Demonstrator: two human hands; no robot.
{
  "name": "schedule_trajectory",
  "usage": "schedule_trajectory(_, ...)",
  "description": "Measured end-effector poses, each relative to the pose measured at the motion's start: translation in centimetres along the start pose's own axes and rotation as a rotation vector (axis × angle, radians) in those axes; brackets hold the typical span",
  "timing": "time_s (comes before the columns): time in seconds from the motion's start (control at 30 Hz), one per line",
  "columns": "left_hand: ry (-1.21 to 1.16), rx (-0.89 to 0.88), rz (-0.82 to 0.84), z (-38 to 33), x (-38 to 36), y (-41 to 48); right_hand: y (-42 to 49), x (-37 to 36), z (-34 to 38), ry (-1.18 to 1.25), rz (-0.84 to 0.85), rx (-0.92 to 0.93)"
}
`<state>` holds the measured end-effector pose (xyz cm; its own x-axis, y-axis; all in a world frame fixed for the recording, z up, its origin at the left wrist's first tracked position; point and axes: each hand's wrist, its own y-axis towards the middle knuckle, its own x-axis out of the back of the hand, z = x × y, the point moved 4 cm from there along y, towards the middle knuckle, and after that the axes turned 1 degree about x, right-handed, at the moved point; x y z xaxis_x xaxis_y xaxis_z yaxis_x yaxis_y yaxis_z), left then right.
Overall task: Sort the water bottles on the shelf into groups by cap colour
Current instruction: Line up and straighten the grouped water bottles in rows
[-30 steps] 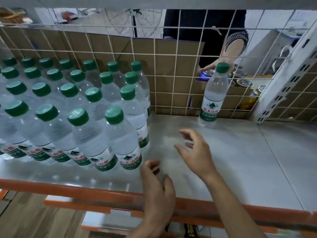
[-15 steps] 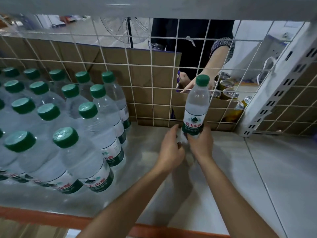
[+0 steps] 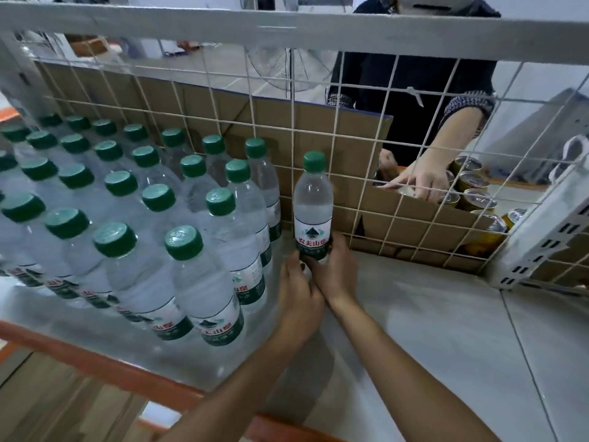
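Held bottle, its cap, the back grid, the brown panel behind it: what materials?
Bottle: clear glossy plastic, likely PET; see-through wall with glints, printed label.
Cap: opaque green plastic, dull sheen, even colour.
Grid: thin wire, white coating, probably metal.
Panel: matt brown cardboard, judging by its folded flap and cut edge.

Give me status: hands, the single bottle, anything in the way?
Left hand and right hand both grip the green-capped bottle low down. Upright on the shelf, just right of the green-capped group, small gap. Nothing between them; wire grid close behind.
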<state>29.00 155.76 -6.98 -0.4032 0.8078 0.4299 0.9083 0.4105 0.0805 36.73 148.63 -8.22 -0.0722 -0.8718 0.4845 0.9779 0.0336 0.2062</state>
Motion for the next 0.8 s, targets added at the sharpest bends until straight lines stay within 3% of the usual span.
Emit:
schedule_trajectory(0.23,0.130,-0.052,0.051,1.8,2.7,-1.9,0.7,-2.2,1.1,-0.039,-0.015,-0.026)
schedule_trajectory(0.43,0.161,-0.295,0.171,1.9,6.9,-6.0,-1.7,-1.6,2.6,-0.068,0.036,-0.060)
schedule_trajectory(0.5,0.228,-0.333,0.197,2.8,9.4,-7.1,-5.1,-0.8,3.6,-0.070,0.111,-0.049)
schedule_trajectory(0.67,0.305,-0.339,0.171,6.5,16.7,-8.2,-14.4,-2.7,7.5,0.004,0.499,0.014)
schedule_trajectory(0.8,0.367,-0.192,0.000,8.9,21.3,-7.3,-16.4,-5.5,8.4,0.029,0.187,0.004)
